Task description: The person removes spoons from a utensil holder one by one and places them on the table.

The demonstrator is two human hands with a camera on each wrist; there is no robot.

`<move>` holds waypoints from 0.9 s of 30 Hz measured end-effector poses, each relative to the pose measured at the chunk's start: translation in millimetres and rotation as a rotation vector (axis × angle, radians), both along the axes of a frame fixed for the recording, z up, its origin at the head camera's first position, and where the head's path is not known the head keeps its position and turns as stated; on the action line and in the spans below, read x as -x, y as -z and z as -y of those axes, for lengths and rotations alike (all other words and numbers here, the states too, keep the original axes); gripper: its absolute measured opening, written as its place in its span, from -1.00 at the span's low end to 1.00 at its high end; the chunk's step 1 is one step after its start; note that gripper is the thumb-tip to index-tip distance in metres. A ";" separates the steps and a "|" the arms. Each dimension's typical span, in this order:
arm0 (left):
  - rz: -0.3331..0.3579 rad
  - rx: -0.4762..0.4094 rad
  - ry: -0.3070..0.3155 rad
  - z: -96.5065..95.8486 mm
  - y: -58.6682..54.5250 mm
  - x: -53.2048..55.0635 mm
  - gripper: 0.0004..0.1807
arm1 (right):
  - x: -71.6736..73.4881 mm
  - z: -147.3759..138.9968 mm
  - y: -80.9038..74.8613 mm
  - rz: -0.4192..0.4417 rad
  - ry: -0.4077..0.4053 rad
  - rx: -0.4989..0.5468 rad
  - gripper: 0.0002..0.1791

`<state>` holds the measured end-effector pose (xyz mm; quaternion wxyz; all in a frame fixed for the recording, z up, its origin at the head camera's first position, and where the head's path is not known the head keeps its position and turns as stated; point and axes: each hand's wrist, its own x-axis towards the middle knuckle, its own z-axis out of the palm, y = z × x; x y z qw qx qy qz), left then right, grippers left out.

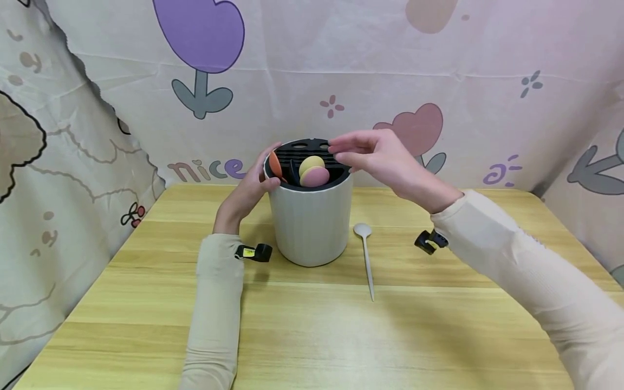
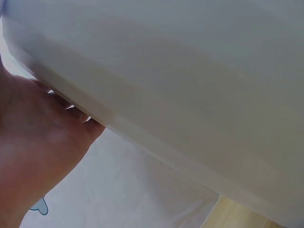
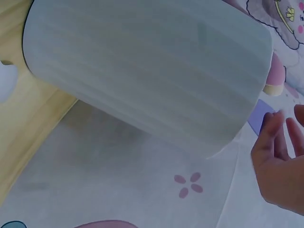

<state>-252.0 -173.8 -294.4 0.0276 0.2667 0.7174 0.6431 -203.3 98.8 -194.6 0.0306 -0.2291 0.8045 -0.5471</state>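
White ribbed holder [image 1: 311, 222] stands upright on the tabletop [image 1: 312, 336], toward its far edge. Its black slotted insert [image 1: 312, 151] carries three spoon heads: orange [image 1: 275, 164], yellow [image 1: 311, 163], pink [image 1: 314, 176]. A white spoon [image 1: 366, 254] lies flat just right of the holder, apart from it. Patterned cloth [image 1: 390, 65] hangs behind. My left hand [image 1: 253, 184] grips the holder's left rim, fingers curled. My right hand [image 1: 380, 157] hovers over the right rim, fingers [image 3: 273, 128] loosely extended, slightly spread, holding nothing.
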 end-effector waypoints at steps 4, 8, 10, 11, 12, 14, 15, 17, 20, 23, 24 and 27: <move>-0.007 -0.010 0.000 0.3 0.6 0.7 0.46 | 3.7 7.7 -5.2 0.111 -0.029 0.025 -0.60; -0.009 0.001 0.008 -2.0 0.5 2.9 0.45 | 6.8 11.9 -3.9 0.226 -0.022 0.087 -0.59; -0.006 0.010 0.007 -2.9 0.4 3.4 0.45 | 8.4 13.5 -1.7 0.256 -0.029 0.101 -0.59; -0.004 0.014 0.005 -3.0 0.2 3.3 0.45 | 9.1 14.3 -0.8 0.266 -0.036 0.107 -0.59; -0.002 0.018 -0.002 -3.2 0.0 2.9 0.45 | 9.5 15.4 -0.2 0.275 -0.045 0.111 -0.59; -0.001 0.021 -0.008 -2.9 -0.2 2.4 0.45 | 10.2 17.1 0.3 0.280 -0.058 0.099 -0.60; 0.000 0.020 -0.009 -2.6 -0.1 2.3 0.45 | 10.2 17.9 -0.1 0.280 -0.061 0.090 -0.61; 0.002 0.012 -0.005 -2.0 -0.1 2.1 0.45 | 10.0 19.1 -1.1 0.280 -0.064 0.067 -0.63; 0.005 0.004 0.001 -1.0 0.3 1.9 0.45 | 10.1 20.9 -2.4 0.271 -0.071 0.017 -0.66; 0.007 0.003 0.001 -0.2 0.5 1.3 0.46 | 10.7 22.2 -2.3 0.264 -0.079 -0.015 -0.68; 0.006 0.005 -0.001 0.0 0.6 1.1 0.46 | 10.6 22.6 -2.3 0.262 -0.081 -0.020 -0.68; 0.001 -0.008 0.007 0.0 0.5 0.8 0.46 | 10.8 22.7 -2.0 0.267 -0.076 -0.016 -0.69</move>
